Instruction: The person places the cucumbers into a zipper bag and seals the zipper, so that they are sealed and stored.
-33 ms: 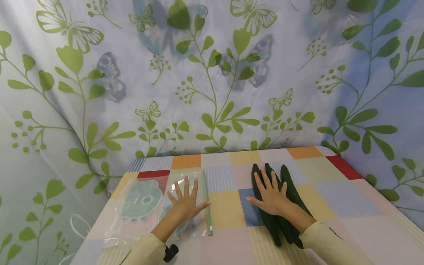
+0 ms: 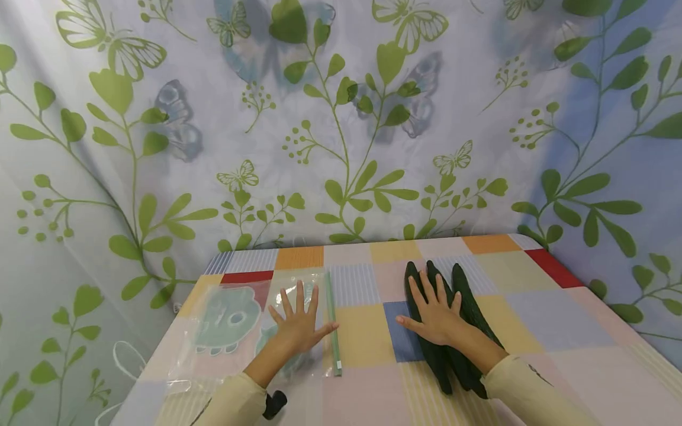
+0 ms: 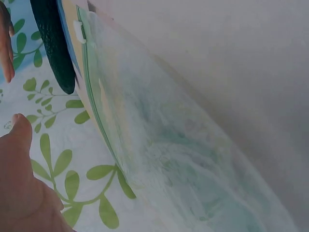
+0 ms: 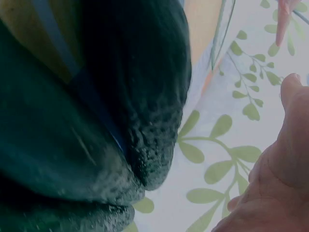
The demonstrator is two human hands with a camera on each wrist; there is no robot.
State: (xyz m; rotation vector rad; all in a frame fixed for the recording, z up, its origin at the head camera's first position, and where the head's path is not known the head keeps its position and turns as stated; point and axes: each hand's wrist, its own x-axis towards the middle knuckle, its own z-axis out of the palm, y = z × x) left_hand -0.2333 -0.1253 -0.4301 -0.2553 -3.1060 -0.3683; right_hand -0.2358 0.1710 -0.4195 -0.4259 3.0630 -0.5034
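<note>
Patchwork-topped counter (image 2: 367,396), clear zip bag (image 2: 232,322) in frame's lower left, three cucumbers (image 2: 459,364) lower right, left hand (image 2: 299,329) over bag, right hand (image 2: 438,321) over cucumbers, both fingers-spread, gripping nothing; sideways bump could roll cucumbers, dragging could crumple the thin bag.
</note>
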